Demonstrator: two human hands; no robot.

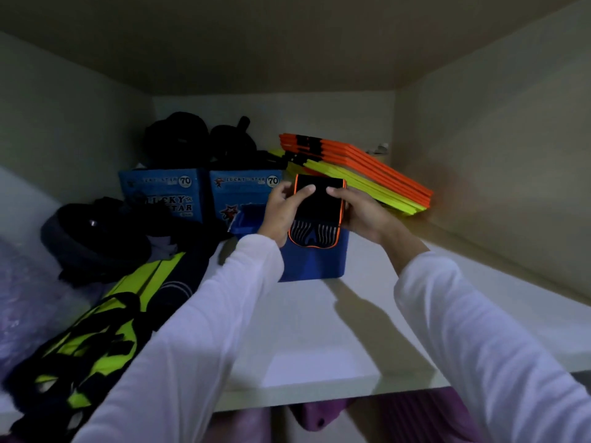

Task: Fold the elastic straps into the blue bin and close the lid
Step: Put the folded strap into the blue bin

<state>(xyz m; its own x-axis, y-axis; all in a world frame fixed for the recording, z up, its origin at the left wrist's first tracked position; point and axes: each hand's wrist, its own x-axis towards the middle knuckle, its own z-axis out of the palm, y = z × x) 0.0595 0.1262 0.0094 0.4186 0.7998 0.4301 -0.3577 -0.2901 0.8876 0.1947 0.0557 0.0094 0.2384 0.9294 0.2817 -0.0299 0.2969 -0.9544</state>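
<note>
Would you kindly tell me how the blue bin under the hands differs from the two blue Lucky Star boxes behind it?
The blue bin has plain sides; the Lucky Star boxes carry printed lettering and a 70 badge. The bin stands nearer the shelf's front, the boxes farther back, side by side. Dark gear is piled on the boxes, whereas the left hand and right hand hold a black, orange-edged strap over the bin. Both are blue.

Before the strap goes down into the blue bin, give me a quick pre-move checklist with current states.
1. Both hands hold the strap: ok. Left hand and right hand grip the black strap at its sides.
2. Strap folded compact: ok, though its lower end hangs loose.
3. Strap over the blue bin: ok.
4. Bin open: ok, rim exposed.
5. Room inside the bin: cannot tell, interior hidden.
6. Lid within reach: cannot tell.
</note>
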